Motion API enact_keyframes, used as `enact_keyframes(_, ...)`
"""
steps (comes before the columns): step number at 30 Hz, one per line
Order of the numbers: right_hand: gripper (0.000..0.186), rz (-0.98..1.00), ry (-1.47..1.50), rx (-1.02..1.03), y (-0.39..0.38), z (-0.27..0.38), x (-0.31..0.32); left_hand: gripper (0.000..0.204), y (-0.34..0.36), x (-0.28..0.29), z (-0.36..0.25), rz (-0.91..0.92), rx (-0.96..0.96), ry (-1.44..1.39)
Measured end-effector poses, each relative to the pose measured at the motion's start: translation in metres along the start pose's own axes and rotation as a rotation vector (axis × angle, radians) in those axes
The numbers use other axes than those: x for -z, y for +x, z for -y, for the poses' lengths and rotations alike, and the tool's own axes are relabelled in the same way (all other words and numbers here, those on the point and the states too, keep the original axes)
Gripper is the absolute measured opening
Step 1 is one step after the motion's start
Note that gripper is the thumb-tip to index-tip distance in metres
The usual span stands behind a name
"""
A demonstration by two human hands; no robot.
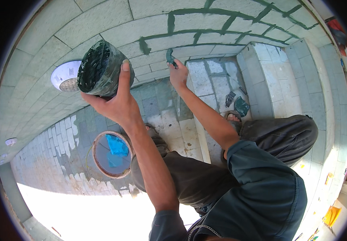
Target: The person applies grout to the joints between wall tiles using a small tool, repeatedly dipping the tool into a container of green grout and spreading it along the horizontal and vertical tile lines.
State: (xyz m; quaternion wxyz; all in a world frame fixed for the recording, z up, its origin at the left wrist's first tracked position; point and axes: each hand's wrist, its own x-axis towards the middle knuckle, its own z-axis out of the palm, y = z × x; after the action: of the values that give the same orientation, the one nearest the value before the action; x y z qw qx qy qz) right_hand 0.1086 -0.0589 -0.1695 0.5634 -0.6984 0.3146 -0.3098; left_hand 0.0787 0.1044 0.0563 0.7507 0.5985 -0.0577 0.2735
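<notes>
A: Nearest first. Left hand?
B: Left hand [119, 107] clamped on a round pot [113, 66]. Thumb lies along the outer wall, behind the rim; fingers support it from below. Pot sits above the palm, tilted, mouth toward the person's left. Dark green paste [92, 66] coats the inside.

A: Right hand?
B: Right hand [178, 76], well apart from the pot. Fingers together on a small green-coated piece [170, 56], which projects past the fingertips toward the wall. Paste hides its kind. Wall contact: cannot tell.

A: Below the arms?
B: Right foot [234, 117] on a tiled step [201, 76]. Just beyond the toes, near the edge where the next riser starts: a green-smeared piece [241, 107], and near it a dark strap-like thing [229, 99]. By the left leg, a round basin [94, 154] stands on the floor [64, 140]; a blue piece [118, 146] lies in it, close to the leg-side rim.

A: Farther off?
B: Pale tiled wall [149, 32]. Green strips [171, 23] follow the joints, above and to the right of the right hand. A white round lamp [66, 76] shows behind the pot, partly covered; a smaller lamp [11, 141] sits toward the wall's far-left end.
</notes>
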Motion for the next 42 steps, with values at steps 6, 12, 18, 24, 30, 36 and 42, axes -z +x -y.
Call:
enact_keyframes(6,0.025,0.22,-0.069,-0.01,-0.005,0.013,0.013,0.073,0.005,0.01,0.002,-0.022,-0.012,0.016)
enact_keyframes(12,0.027,-0.087,-0.224,0.097,0.056,0.005,0.07,0.076,0.003,0.005,-0.007,-0.005,0.034,0.026)
enact_keyframes(18,0.024,0.121,0.072,0.06,0.025,0.072,0.105,0.089,0.007,0.023,0.004,0.166,-0.021,0.18)
enact_keyframes(24,0.027,0.445,-0.032,0.517,0.002,0.234,0.165,0.088,-0.004,0.001,0.013,0.331,-0.124,0.157)
enact_keyframes(30,0.031,0.77,-0.667,1.042,-0.01,0.314,0.14,0.088,-0.003,0.003,0.012,0.484,-0.25,0.25)
enact_keyframes(36,0.029,0.886,-0.791,1.031,-0.013,0.311,0.124,0.092,-0.014,0.001,0.005,0.678,-0.243,0.207)
enact_keyframes(42,0.024,1.047,-0.612,0.922,-0.018,0.305,0.121,0.093,-0.028,0.009,0.022,0.676,-0.231,0.241)
